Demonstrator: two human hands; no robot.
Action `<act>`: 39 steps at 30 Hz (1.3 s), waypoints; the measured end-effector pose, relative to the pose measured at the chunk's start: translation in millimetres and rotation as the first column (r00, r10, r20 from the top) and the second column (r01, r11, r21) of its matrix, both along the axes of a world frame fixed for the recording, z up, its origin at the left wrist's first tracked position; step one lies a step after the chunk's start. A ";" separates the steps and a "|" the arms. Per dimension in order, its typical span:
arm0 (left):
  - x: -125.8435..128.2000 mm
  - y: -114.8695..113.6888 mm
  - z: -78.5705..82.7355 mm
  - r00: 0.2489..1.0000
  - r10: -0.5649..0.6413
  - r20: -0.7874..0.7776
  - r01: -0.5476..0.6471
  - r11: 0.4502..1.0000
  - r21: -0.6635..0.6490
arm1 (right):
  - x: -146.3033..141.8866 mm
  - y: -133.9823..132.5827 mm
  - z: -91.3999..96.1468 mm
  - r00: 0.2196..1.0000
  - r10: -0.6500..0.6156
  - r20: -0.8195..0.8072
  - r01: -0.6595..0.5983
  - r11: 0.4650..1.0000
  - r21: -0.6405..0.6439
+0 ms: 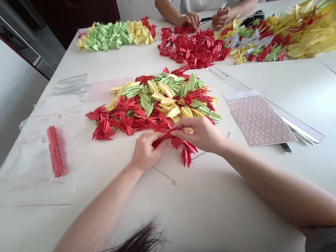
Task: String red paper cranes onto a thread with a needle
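My left hand (145, 151) and my right hand (199, 135) meet at the near edge of a heap of folded paper cranes (153, 103) in red, yellow and green. Both hands pinch a red paper crane (165, 136) between their fingers. More red cranes (185, 150) lie just below my right hand, partly under it. A thin dark wire or thread (164, 176) curves over the white table (76, 223) below my left wrist.
A tight stack of strung red cranes (56, 151) lies on clear plastic at the left. A sheet of pink labels (257, 120) rests on a long clear ruler (303, 127). Across the table, a co-worker's hands (200, 19) work beside large crane piles (192, 49).
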State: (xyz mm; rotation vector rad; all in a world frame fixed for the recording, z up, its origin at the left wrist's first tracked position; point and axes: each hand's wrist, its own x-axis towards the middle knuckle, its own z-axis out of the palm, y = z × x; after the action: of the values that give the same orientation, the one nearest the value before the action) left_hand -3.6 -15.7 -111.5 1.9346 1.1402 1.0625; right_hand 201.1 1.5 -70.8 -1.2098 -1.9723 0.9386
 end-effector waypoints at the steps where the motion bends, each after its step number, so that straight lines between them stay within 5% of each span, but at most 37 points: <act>1: -0.8 0.3 1.2 0.998 -0.019 0.060 0.024 0.995 -0.097 | -0.5 0.1 0.7 0.999 -0.029 -0.017 0.028 0.999 -0.047; 4: -3.4 1.1 5.5 0.971 -0.074 0.228 0.150 0.930 -0.337 | -0.6 0.3 1.9 0.997 -0.073 -0.035 0.070 0.992 -0.103; 6: -4.8 1.8 7.8 0.947 -0.112 0.300 0.228 0.894 -0.385 | -0.2 0.0 1.9 0.996 -0.077 -0.039 0.073 0.991 -0.109; 19: -7.3 3.2 10.6 0.900 -0.102 0.424 0.292 0.863 -0.413 | -1.8 -0.7 -1.3 0.987 -0.115 -0.110 0.101 0.987 -0.128; 28: -1.0 2.3 8.7 0.978 -0.133 0.159 0.161 0.971 -0.179 | -2.9 0.0 -0.2 0.923 -0.099 -0.372 -0.024 0.950 -0.311; 39: -17.1 15.3 8.3 0.923 -0.118 0.365 0.269 0.878 -0.397 | -3.9 0.5 4.8 0.912 -0.193 -0.363 0.124 0.971 -0.204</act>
State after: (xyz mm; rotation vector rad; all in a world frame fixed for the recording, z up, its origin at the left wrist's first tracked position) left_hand -20.6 -0.4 -103.2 1.4139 0.8786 0.8826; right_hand 197.2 2.0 -66.0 -1.1602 -1.4862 1.1834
